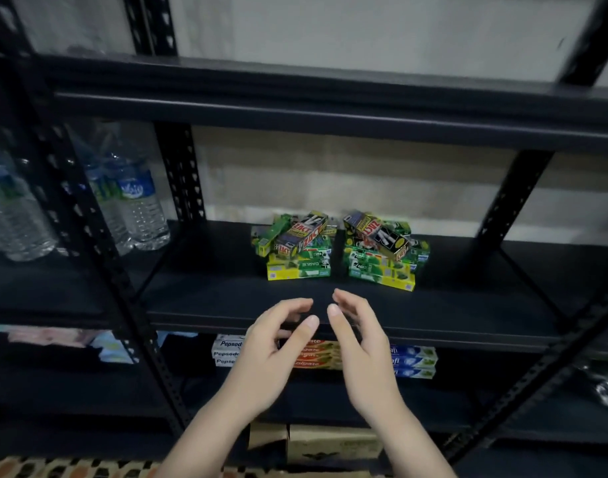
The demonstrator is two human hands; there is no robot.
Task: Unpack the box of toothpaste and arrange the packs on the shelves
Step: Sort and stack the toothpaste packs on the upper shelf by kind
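on the middle shelf (226, 305) of a black metal rack, two small heaps of toothpaste packs sit side by side with a narrow gap between them: the left heap (297, 250) and the right heap (381, 255), each with green and yellow packs at the bottom and dark zact packs lying crooked on top. just in front of that shelf's edge, both hands hang in the air, palms turned toward each other. the left hand (278, 343) has its fingers loosely bent, thumb raised, holding nothing and touching nothing. the right hand (356, 336) is much the same, fingers relaxed and slightly curved, empty. their fingertips are near each other but apart. neither hand touches the packs, which lie further back on the shelf. on the shelf below, partly hidden by the hands, lie flat stacks of pepsodent packs (226, 353), colgate packs (318, 355) and blue packs (416, 360). water bottles (137, 201) stand in the bay to the left. a cardboard box (333, 443) shows at the bottom, between the forearms.
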